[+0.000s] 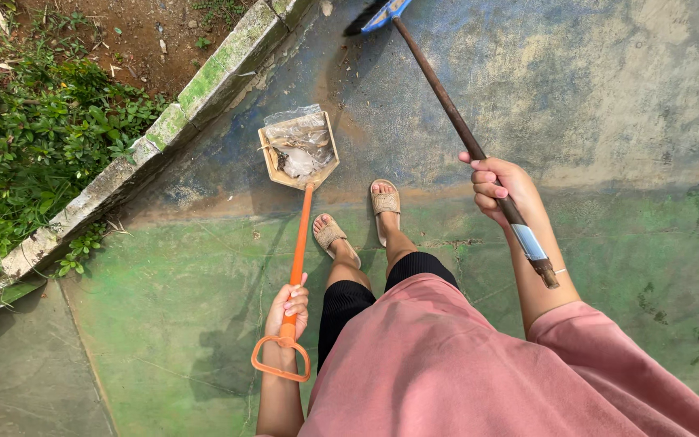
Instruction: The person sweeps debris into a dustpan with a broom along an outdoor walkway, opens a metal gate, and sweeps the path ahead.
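Orange dustpan point(298, 154) in left hand point(288, 307); right hand point(502, 188) grips broom point(455, 113).

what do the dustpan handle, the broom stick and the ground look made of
Dustpan handle: likely plastic, uniform bright orange with a moulded loop at the end, held by the left hand.
Broom stick: probably wood, dull dark brown, with a shiny metal-looking band near its end; right hand holds it.
Ground: looks like concrete, rough, stained and green-tinged.

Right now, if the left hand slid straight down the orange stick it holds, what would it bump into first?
The left hand would probably meet the dustpan at the end of the orange handle; nothing else sits along it.
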